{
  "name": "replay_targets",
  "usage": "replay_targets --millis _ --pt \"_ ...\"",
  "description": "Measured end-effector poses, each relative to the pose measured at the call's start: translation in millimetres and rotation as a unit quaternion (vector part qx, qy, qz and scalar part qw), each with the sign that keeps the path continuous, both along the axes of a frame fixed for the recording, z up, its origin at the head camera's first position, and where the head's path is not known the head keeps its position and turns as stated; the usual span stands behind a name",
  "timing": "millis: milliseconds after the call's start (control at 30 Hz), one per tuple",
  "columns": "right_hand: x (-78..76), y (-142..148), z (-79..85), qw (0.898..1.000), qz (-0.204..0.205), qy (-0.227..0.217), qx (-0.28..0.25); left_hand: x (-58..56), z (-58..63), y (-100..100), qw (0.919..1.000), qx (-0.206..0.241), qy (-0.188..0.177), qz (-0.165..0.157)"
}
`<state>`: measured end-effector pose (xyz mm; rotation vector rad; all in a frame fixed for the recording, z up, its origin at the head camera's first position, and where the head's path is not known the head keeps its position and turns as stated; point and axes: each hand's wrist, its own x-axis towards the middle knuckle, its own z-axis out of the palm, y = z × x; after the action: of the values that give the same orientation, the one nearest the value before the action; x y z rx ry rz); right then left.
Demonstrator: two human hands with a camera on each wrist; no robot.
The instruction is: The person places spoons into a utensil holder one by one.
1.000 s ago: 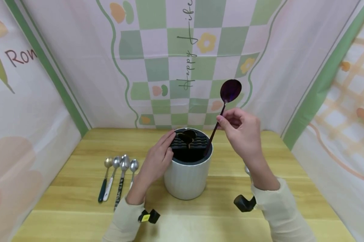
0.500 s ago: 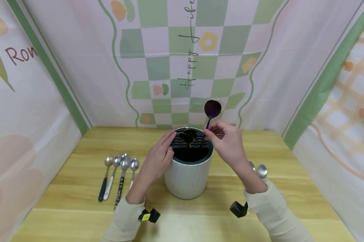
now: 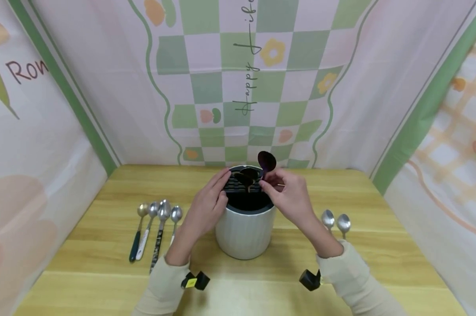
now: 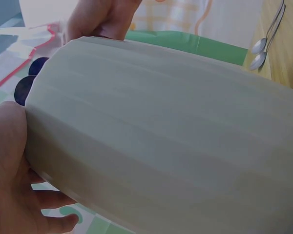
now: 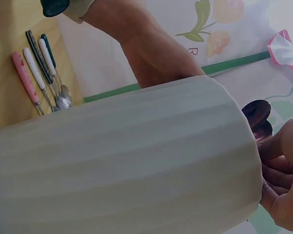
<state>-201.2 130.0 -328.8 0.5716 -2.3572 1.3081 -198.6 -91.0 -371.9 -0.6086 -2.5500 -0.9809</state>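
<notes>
A white ribbed utensil holder [image 3: 243, 235] with a black slotted top stands upright mid-table. My left hand [image 3: 206, 206] rests against its left side, straight fingers along the rim. By the right of the rim, my right hand [image 3: 289, 188] pinches a dark purple spoon [image 3: 267, 161] below its bowl, which points up, with the handle going down into the slotted top. Dark spoons [image 3: 245, 177] stand in the slots beside it. In the left wrist view, dark bowls [image 4: 25, 90] show past the holder's edge; in the right wrist view, the right fingers [image 5: 283, 141] overlap the rim.
Left of the holder lie several spoons [image 3: 164, 210] with coloured handles, one of them pink [image 5: 24, 75]. Two silver spoons [image 3: 344, 224] lie at the right, partly behind the right forearm. Patterned cloth [image 3: 238, 87] hangs behind the wooden table [image 3: 103, 210].
My right hand has moved left and down to the holder, lowering the purple spoon into its slotted top. The two silver spoons at right came into view. My left hand has stayed put.
</notes>
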Motion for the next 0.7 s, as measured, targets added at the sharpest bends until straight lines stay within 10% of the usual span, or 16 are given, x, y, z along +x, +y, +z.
replay_targets --millis 700 --pt "1.9 35.2 -6.5 1.0 -0.02 0.018 -0.002 0.2 1.3 1.2 1.0 0.001 -0.007 0.002"
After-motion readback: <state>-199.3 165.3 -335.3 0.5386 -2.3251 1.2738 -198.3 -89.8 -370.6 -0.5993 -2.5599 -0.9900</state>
